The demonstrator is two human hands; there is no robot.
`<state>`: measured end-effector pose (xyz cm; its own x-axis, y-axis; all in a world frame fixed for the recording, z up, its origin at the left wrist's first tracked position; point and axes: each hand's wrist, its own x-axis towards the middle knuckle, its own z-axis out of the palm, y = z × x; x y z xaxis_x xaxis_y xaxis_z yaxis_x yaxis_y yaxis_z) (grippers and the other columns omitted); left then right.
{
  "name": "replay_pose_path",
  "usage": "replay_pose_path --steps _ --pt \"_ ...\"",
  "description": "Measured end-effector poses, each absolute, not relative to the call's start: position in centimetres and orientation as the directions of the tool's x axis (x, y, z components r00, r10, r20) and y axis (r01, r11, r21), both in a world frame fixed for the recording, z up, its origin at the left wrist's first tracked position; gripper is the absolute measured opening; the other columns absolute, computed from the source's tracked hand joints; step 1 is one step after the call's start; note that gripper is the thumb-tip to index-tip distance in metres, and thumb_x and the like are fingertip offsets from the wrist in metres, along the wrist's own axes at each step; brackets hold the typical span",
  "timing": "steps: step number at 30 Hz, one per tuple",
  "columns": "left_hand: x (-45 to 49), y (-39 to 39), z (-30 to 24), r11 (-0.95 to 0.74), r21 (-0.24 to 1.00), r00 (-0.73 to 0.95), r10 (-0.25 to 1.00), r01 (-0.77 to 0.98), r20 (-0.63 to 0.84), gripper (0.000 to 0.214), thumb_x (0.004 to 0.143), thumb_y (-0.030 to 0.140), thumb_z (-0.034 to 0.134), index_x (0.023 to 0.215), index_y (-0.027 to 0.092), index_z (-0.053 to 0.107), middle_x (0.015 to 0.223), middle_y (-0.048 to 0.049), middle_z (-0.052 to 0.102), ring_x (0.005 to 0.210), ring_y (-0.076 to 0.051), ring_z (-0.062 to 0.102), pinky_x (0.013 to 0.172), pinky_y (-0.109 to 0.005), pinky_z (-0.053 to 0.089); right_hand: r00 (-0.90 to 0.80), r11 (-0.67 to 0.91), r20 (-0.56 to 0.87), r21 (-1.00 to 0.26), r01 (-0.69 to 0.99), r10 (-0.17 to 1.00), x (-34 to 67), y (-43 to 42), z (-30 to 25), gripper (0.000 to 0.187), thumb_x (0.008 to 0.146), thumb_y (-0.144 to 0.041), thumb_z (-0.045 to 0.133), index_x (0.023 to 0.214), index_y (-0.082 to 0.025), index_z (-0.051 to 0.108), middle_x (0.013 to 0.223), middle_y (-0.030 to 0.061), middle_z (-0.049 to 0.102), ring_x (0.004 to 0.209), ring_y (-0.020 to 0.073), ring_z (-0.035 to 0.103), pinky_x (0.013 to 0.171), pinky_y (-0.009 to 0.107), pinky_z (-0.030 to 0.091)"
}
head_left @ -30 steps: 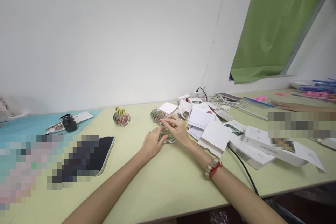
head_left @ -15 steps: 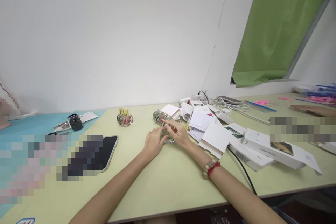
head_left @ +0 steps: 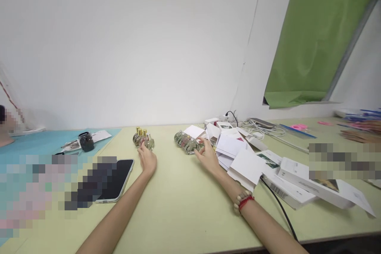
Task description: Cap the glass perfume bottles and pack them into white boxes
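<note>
My left hand (head_left: 148, 159) reaches to a short row of small round glass perfume bottles (head_left: 138, 139) with gold tops. Its fingers are closed on the front perfume bottle (head_left: 151, 143), which stands at the near end of that row. My right hand (head_left: 208, 158) is beside a second row of similar round bottles (head_left: 180, 139), greenish and pink inside, lying close together. Its fingers are curved and apart, close to the nearest bottle (head_left: 189, 147); I cannot tell if they touch it.
White opened cartons (head_left: 230, 145) pile up right of my right hand, with printed boxes (head_left: 300, 168) nearer. A phone (head_left: 117, 180) lies left of my left arm. A dark jar (head_left: 86, 141) stands on the blue mat (head_left: 114, 133). White cables (head_left: 268, 127) and pink scissors (head_left: 298, 126) lie farther right.
My left hand has moved left from the right-hand bottles to the left row, where another bottle now stands in front. My right hand has shifted slightly right and its fingers have spread.
</note>
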<state>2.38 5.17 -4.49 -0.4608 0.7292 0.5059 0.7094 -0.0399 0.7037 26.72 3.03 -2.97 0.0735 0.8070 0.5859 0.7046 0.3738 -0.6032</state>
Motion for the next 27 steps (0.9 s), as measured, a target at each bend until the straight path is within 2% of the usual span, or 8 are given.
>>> replay_pose_path --steps 3,7,12,16,19,21,24,27 --pt "2.2 5.5 -4.6 -0.03 0.744 -0.525 0.69 0.667 0.499 0.063 0.07 0.0 0.043 0.128 0.006 0.019 0.113 -0.0218 0.035 0.103 -0.026 0.049 0.084 -0.039 0.042 -0.017 0.364 0.506 -0.597 0.715 0.863 26.8 3.3 -3.7 0.065 0.069 -0.027 0.052 0.129 -0.02 0.031 0.116 0.0082 0.045 0.063 0.0088 0.051 0.069 0.027 0.043" --pt "2.8 5.0 -4.4 -0.139 0.695 -0.51 0.581 0.706 0.634 0.065 0.07 0.006 0.05 0.127 0.005 0.018 0.121 -0.0226 0.028 0.119 -0.029 0.032 0.096 -0.042 0.033 -0.056 0.38 0.491 -0.592 0.711 0.87 27.2 3.9 -4.3 0.065 0.069 -0.023 0.051 0.13 -0.02 0.03 0.115 0.0079 0.046 0.064 0.0088 0.052 0.068 0.026 0.043" --pt "4.6 3.1 -3.7 -0.521 0.377 -0.028 0.559 0.766 0.829 0.041 0.081 0.021 0.045 0.119 0.015 0.032 0.118 -0.0139 0.038 0.117 -0.024 0.034 0.098 -0.042 0.03 -0.052 0.373 0.471 -0.624 0.686 0.881 27.5 4.2 -4.4 0.052 0.067 -0.022 0.053 0.118 -0.018 0.045 0.109 0.0075 0.05 0.06 0.0071 0.051 0.06 0.023 0.043" --pt "5.9 1.7 -3.1 -0.705 0.308 0.344 0.62 0.639 0.705 0.046 0.083 0.032 0.045 0.124 0.019 0.03 0.121 -0.0106 0.043 0.113 -0.02 0.039 0.097 -0.036 0.032 -0.157 0.393 0.384 -0.676 0.624 0.91 26.7 3.4 -4.0 0.05 0.064 -0.02 0.055 0.113 -0.017 0.047 0.095 0.0044 0.059 0.057 0.008 0.05 0.054 0.02 0.039" --pt "6.1 1.6 -2.9 -0.687 0.404 0.412 0.703 0.604 0.58 0.047 0.08 0.043 0.047 0.12 0.02 0.037 0.112 -0.0077 0.05 0.101 -0.019 0.047 0.087 -0.032 0.038 -0.285 0.455 0.355 -0.668 0.589 0.89 26.1 2.8 -3.7 0.047 0.065 -0.014 0.05 0.112 -0.019 0.049 0.095 0.0028 0.061 0.062 0.0091 0.052 0.06 0.021 0.041" --pt "6.0 1.8 -2.9 -0.659 0.431 0.443 0.743 0.617 0.501 0.038 0.08 0.048 0.045 0.102 0.018 0.05 0.094 -0.0047 0.055 0.087 -0.017 0.05 0.077 -0.03 0.041 -0.294 0.464 0.36 -0.647 0.605 0.886 26.1 2.8 -3.6 0.047 0.065 -0.009 0.045 0.11 -0.02 0.051 0.097 0.0017 0.061 0.066 0.0094 0.053 0.064 0.022 0.041" --pt "5.9 2.0 -3.1 -0.657 0.385 0.473 0.744 0.648 0.472 0.036 0.08 0.05 0.041 0.074 0.017 0.052 0.076 -0.0022 0.051 0.075 -0.015 0.048 0.069 -0.027 0.04 -0.122 0.375 0.428 -0.577 0.725 0.896 27.0 3.2 -3.6 0.043 0.066 -0.007 0.042 0.105 -0.02 0.055 0.098 0.0015 0.06 0.073 0.0112 0.053 0.069 0.024 0.04" --pt "6.0 1.8 -3.1 -0.66 0.371 0.473 0.738 0.653 0.48 0.037 0.081 0.05 0.039 0.069 0.017 0.049 0.073 -0.0009 0.047 0.068 -0.013 0.046 0.064 -0.025 0.038 0.066 0.204 0.491 -0.476 0.855 0.869 28.4 3.8 -3.7 0.034 0.068 -0.011 0.046 0.098 -0.021 0.058 0.104 0.0028 0.056 0.081 0.0145 0.053 0.068 0.025 0.039"
